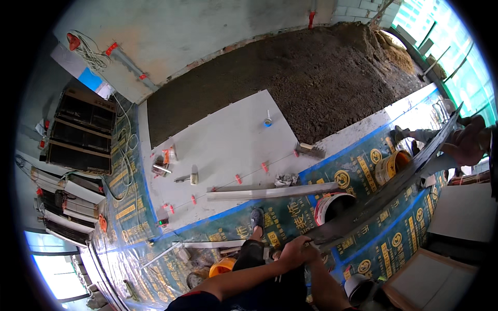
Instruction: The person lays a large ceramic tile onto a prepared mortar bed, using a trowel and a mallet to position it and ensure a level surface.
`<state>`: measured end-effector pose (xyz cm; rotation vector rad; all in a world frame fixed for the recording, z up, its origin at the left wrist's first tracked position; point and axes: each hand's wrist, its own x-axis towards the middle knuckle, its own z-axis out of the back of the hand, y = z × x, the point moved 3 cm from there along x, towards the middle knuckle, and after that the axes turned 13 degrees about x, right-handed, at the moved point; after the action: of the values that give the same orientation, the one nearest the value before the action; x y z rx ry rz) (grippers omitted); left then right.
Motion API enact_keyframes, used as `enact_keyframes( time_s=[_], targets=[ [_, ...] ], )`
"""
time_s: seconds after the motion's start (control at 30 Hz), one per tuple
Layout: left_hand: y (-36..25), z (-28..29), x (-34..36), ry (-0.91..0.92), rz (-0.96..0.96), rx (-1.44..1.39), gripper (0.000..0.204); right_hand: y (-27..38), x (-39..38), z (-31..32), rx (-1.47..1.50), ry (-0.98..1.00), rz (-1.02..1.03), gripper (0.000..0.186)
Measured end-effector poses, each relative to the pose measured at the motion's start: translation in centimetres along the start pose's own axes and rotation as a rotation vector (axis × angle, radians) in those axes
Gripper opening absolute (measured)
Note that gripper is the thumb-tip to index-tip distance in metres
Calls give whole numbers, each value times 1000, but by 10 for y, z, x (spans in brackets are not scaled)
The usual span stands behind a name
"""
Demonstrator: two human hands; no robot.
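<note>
both hands (298, 252) meet at the near edge of a large grey tile (386, 189), fingers clenched on it (which hand lies on top, i cannot tell). the tile hangs tilted over the blue floor sheeting (290, 217), its far end gripped by a co-worker's hand (469, 145). judging by this, the carry is mid-way; next it wants lowering level onto the mortar bed (321, 78) beside the one laid tile (228, 140). two buckets (332, 207) below, one long straightedge (270, 193).
</note>
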<state>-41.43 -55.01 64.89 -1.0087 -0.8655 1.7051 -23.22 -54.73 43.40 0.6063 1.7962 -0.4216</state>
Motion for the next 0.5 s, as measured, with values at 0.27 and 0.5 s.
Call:
enact_keyframes(
  time_s=[0.27, 0.5],
  targets=[
    [120, 49, 213, -181, 239, -71, 24, 18, 220, -107, 555, -237, -157, 53],
    [254, 126, 340, -166, 652, -141, 36, -7, 330, -177, 837, -174, 9, 56]
  ],
)
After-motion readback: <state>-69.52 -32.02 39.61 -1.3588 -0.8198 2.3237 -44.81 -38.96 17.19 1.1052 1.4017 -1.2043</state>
